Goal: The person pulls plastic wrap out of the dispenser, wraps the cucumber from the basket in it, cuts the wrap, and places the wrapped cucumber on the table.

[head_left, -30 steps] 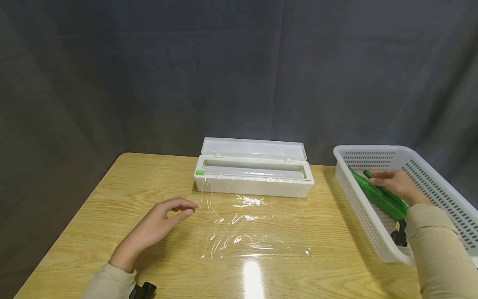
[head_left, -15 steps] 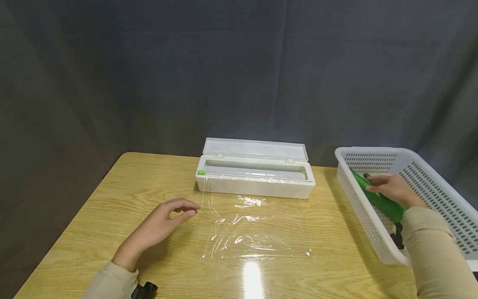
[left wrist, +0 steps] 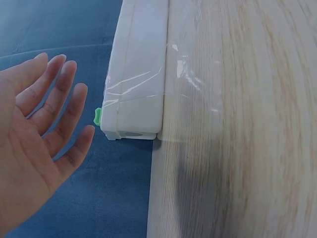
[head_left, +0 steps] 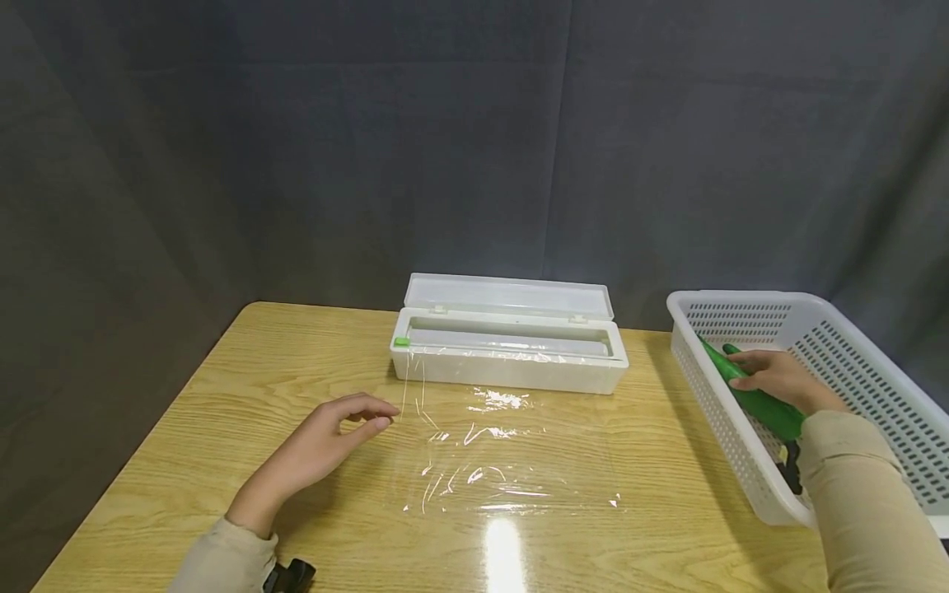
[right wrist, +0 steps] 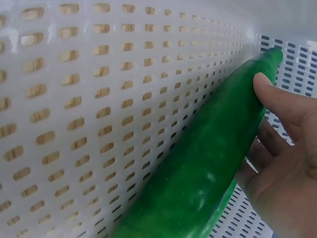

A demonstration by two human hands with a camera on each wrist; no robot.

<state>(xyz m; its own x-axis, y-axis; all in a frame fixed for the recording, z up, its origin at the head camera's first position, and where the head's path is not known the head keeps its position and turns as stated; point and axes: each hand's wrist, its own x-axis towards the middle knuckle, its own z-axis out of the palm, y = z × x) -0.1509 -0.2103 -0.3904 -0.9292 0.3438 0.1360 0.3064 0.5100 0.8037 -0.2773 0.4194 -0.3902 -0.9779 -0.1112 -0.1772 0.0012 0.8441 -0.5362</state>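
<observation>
Wooden table [head_left: 222, 387], dark curtain [head_left: 296, 148] behind.
Right hand [head_left: 774, 377] grips cucumber [head_left: 764, 403] in basket [head_left: 853, 329], right of frame; left hand [head_left: 319, 449] relaxed, empty, beside cling film [head_left: 504, 461].

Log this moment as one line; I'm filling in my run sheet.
right hand: grips cucumber inside basket | left hand: open beside cling film | dispenser: lid open

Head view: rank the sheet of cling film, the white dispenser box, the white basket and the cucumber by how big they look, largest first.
1. White basket, though nearness to the camera inflates it.
2. Sheet of cling film.
3. White dispenser box.
4. Cucumber, partly hidden by the right hand.
</observation>
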